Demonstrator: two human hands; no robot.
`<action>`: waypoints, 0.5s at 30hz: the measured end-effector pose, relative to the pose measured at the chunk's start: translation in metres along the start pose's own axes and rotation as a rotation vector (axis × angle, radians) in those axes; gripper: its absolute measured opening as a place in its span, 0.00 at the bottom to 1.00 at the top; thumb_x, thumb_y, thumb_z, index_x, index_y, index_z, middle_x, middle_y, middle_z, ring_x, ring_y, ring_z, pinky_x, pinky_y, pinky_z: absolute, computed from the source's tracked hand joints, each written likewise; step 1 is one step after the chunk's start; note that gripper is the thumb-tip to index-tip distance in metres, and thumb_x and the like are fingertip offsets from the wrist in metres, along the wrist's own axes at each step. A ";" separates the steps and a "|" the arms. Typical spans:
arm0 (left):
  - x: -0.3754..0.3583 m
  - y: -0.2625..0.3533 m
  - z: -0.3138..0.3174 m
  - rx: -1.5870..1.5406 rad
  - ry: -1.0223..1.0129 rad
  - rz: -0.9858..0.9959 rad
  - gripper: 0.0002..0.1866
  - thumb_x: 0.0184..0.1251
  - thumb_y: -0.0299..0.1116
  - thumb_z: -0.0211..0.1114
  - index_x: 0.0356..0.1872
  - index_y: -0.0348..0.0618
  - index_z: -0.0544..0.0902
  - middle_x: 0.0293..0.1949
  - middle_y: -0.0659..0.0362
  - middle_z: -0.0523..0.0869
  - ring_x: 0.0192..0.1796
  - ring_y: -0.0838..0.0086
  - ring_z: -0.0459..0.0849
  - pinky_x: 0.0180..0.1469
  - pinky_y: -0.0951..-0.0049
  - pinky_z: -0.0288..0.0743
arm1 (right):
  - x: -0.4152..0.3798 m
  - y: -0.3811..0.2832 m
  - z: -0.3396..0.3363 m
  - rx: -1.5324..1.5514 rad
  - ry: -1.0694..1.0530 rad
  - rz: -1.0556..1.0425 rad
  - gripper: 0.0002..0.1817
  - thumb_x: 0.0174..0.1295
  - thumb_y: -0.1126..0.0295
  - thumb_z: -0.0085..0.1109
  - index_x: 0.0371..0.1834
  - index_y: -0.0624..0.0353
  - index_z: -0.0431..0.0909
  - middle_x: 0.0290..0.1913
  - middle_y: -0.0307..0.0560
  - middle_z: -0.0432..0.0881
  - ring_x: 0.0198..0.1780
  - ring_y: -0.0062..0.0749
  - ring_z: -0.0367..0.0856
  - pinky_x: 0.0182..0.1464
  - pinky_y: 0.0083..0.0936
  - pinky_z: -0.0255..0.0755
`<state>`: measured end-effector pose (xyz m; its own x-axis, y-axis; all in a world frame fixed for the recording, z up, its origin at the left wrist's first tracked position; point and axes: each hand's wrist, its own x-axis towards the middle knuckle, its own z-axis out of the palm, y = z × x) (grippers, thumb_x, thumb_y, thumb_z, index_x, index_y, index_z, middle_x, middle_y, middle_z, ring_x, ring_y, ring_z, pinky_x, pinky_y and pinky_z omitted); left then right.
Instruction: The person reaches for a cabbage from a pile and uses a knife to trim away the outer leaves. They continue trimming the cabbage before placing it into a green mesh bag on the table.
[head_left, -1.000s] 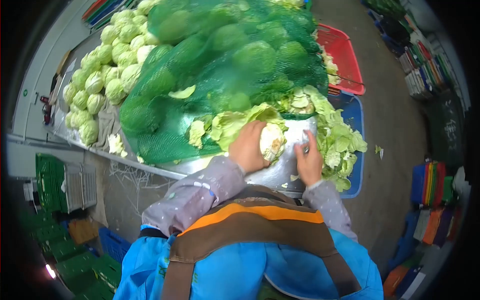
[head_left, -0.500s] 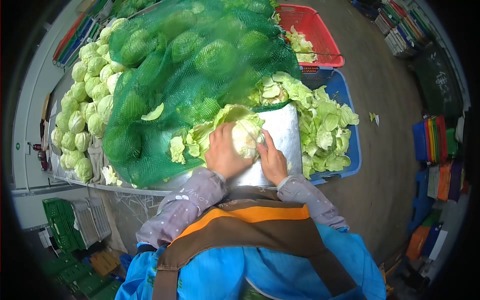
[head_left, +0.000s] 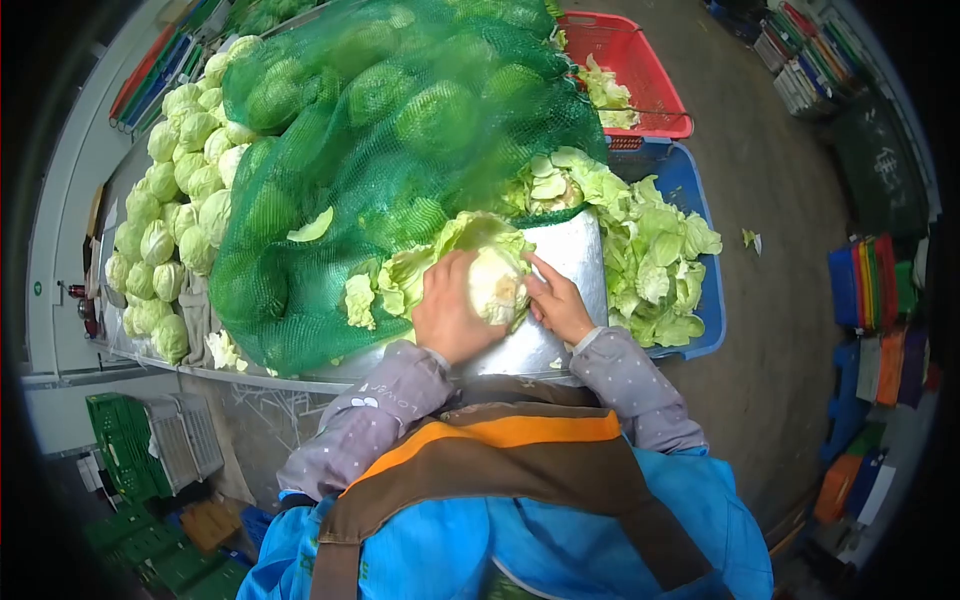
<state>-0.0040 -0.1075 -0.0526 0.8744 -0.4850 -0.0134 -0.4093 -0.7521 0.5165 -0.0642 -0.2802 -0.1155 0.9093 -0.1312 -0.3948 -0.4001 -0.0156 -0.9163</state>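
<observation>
A pale green cabbage (head_left: 495, 285) with loose outer leaves sits stem end up over the bare metal tabletop (head_left: 565, 255). My left hand (head_left: 450, 308) is wrapped round its left side, holding it. At its right edge, my right hand (head_left: 562, 305) has bent fingers gripping the outer leaf layer; the fingertips are partly hidden. Loose cabbage leaves (head_left: 360, 300) lie just left of my left hand. Behind the cabbage spreads a green net sack (head_left: 330, 260) with several whole cabbages inside.
Trimmed cabbages (head_left: 185, 170) are piled at the table's left. To the right stands a blue crate (head_left: 712, 290) heaped with leaves, and behind it a red crate (head_left: 660, 75) holding a few leaves. Green crates (head_left: 125, 450) stand on the floor at lower left.
My right hand has shifted slightly up and right, its fingers now bent at the cabbage's upper right edge. The cabbage has tipped a little, showing more stem end. My left hand keeps its hold.
</observation>
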 end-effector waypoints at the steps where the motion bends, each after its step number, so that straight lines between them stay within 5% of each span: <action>1: 0.000 -0.001 -0.001 0.008 -0.009 0.007 0.48 0.29 0.39 0.78 0.61 0.44 0.66 0.60 0.53 0.69 0.62 0.57 0.68 0.58 0.63 0.72 | -0.001 -0.002 -0.003 -0.001 -0.004 -0.001 0.29 0.64 0.58 0.57 0.66 0.58 0.64 0.27 0.56 0.82 0.30 0.47 0.82 0.36 0.34 0.73; 3: 0.000 0.000 0.000 0.001 0.013 0.024 0.48 0.29 0.39 0.78 0.61 0.45 0.66 0.60 0.53 0.69 0.62 0.57 0.68 0.58 0.63 0.72 | -0.006 -0.010 -0.007 -0.100 0.051 -0.253 0.33 0.58 0.58 0.64 0.64 0.61 0.66 0.30 0.52 0.84 0.30 0.34 0.81 0.36 0.30 0.74; 6: -0.003 0.000 0.001 -0.007 0.021 0.050 0.48 0.30 0.40 0.79 0.61 0.45 0.66 0.60 0.53 0.70 0.62 0.57 0.69 0.58 0.63 0.72 | -0.004 -0.044 -0.006 -0.449 0.047 -0.159 0.34 0.54 0.57 0.68 0.62 0.63 0.69 0.33 0.51 0.84 0.30 0.30 0.81 0.37 0.28 0.75; 8: -0.002 -0.001 0.001 -0.006 0.025 0.050 0.48 0.30 0.40 0.79 0.61 0.45 0.66 0.60 0.53 0.70 0.62 0.57 0.69 0.58 0.63 0.72 | 0.015 -0.036 -0.016 -0.396 0.003 -0.182 0.33 0.51 0.56 0.70 0.58 0.61 0.73 0.31 0.52 0.84 0.31 0.32 0.82 0.37 0.28 0.75; 10: -0.002 -0.002 0.001 -0.008 0.011 0.043 0.48 0.31 0.40 0.79 0.61 0.45 0.66 0.60 0.52 0.70 0.62 0.57 0.69 0.58 0.62 0.72 | 0.036 -0.022 -0.032 -0.262 0.143 0.029 0.27 0.53 0.59 0.69 0.54 0.59 0.76 0.28 0.55 0.82 0.29 0.36 0.82 0.37 0.28 0.75; 13: -0.004 -0.004 -0.001 -0.010 0.015 0.061 0.48 0.31 0.40 0.79 0.61 0.45 0.66 0.60 0.52 0.69 0.62 0.57 0.68 0.59 0.62 0.71 | 0.042 0.009 -0.043 -0.521 0.405 -0.312 0.20 0.58 0.58 0.63 0.50 0.57 0.78 0.24 0.55 0.81 0.25 0.39 0.81 0.34 0.29 0.73; 15: -0.005 -0.004 -0.003 -0.017 0.014 0.058 0.48 0.31 0.40 0.79 0.61 0.45 0.66 0.60 0.51 0.69 0.63 0.57 0.68 0.59 0.62 0.71 | 0.007 -0.011 -0.035 -0.502 0.338 -0.238 0.17 0.60 0.57 0.60 0.47 0.57 0.79 0.22 0.55 0.80 0.25 0.41 0.80 0.32 0.30 0.72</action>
<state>-0.0058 -0.1010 -0.0525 0.8526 -0.5217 0.0289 -0.4555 -0.7151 0.5302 -0.0571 -0.3158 -0.1055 0.9265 -0.3704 -0.0668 -0.2710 -0.5333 -0.8013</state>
